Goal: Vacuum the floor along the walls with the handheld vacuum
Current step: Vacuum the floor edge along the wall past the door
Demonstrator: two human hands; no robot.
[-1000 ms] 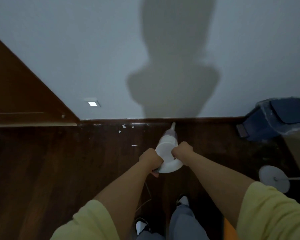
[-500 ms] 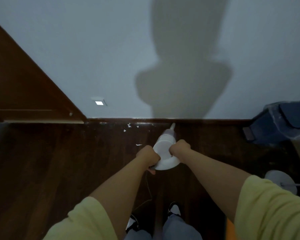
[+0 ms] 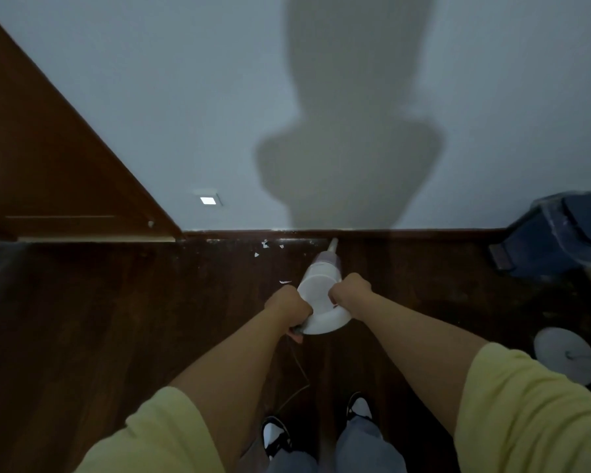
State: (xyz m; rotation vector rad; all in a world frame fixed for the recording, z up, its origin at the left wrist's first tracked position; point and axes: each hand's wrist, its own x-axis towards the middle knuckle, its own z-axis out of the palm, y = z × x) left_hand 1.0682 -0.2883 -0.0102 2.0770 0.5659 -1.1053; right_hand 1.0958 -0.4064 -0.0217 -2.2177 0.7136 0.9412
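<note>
Wooden door [image 3: 48,158] is seen far left, then white paper scraps [image 3: 265,244] on the dark wood floor [image 3: 116,319] at the baseboard [image 3: 406,232], just left of the nozzle. Handheld vacuum [image 3: 321,295] is held centre frame, straight ahead of both hands; its long axis runs away from the body, nozzle tip [image 3: 333,244] touching or almost touching the baseboard. Left hand [image 3: 287,310] is curled round the rear handle area, cord trailing below. Right hand [image 3: 350,290] is curled round the body, further forward, so nearer the nozzle. Scraps lie left of the tip, so a leftward sweep along the wall is probably needed. Blue bin [image 3: 560,240] and white round base [image 3: 565,355] are at right.
</note>
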